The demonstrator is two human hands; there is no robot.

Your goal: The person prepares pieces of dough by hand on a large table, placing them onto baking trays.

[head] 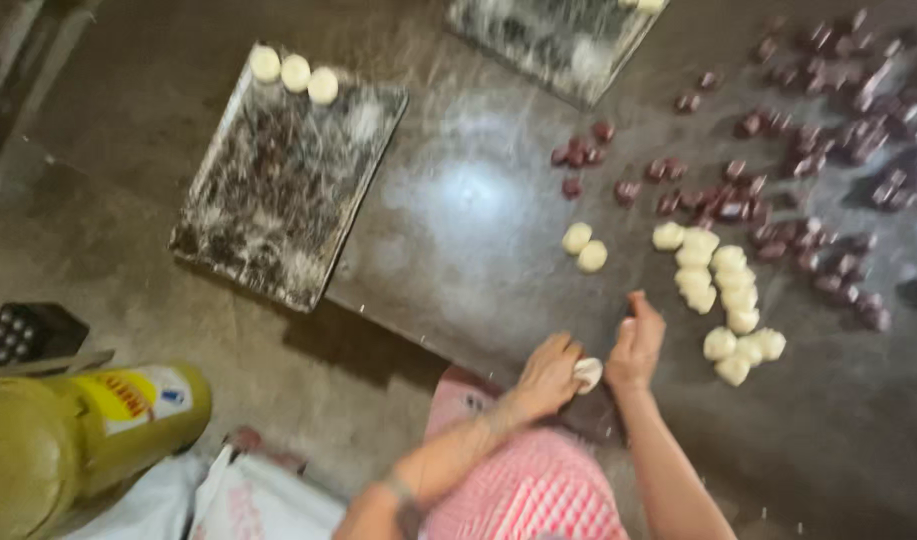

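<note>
Both hands (590, 365) pinching dough ball (587, 373), table edge (398, 318) close

Bare forearms, a band at the left wrist (dark, blurred), and a pink-and-white checked garment (533, 490).

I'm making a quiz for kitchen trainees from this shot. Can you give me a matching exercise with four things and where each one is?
1. dough piece
2. three dough balls
3. dark red filling balls
4. yellow container

a. spread over the far right of the table
b. lower left corner
c. between the left hand and right hand
d. on the floured tray

Pairs: 1-c, 2-d, 3-a, 4-b
</note>
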